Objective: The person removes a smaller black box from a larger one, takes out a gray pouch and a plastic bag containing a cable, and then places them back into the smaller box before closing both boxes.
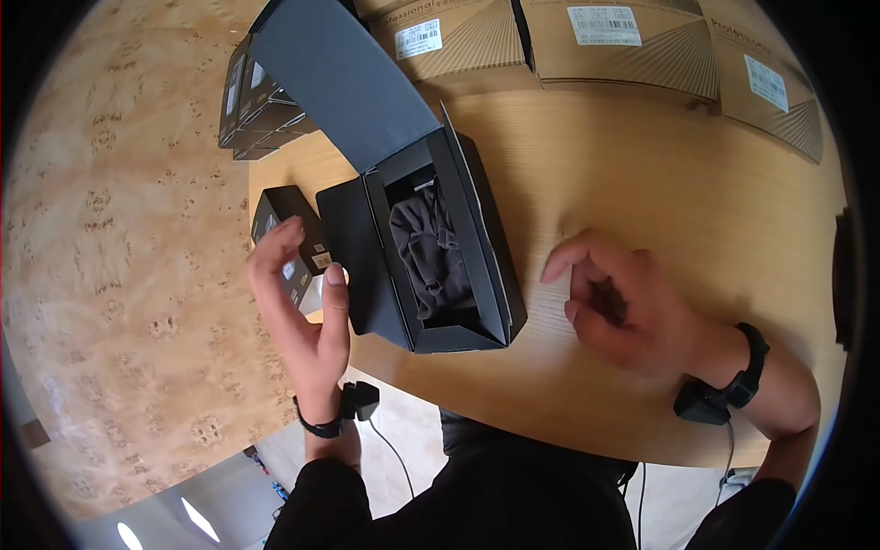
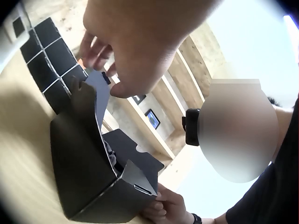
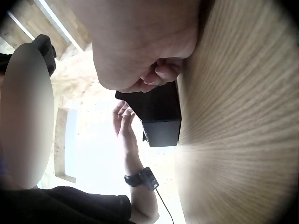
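An opened black box [image 1: 500, 275] stands on the wooden table, its large lid [image 1: 344, 82] raised toward the back and a side flap [image 1: 362, 257] folded out left. Inside lies a crumpled dark cloth [image 1: 426, 247]. My left hand [image 1: 307, 321] hovers left of the box, fingers bent and thumb raised, with nothing held; in the left wrist view the left hand [image 2: 135, 46] is above the box [image 2: 84, 163]. My right hand [image 1: 632, 307] is at the table right of the box, fingers loosely curled around nothing visible. It looks close to the tabletop in the right wrist view.
A small black box [image 1: 291, 206] with labels stands behind my left hand. Several black boxes [image 1: 261, 105] are stacked at the back left. Cardboard boxes [image 1: 619, 55] with white labels line the back edge. A cable [image 1: 394, 449] hangs from the left wrist camera.
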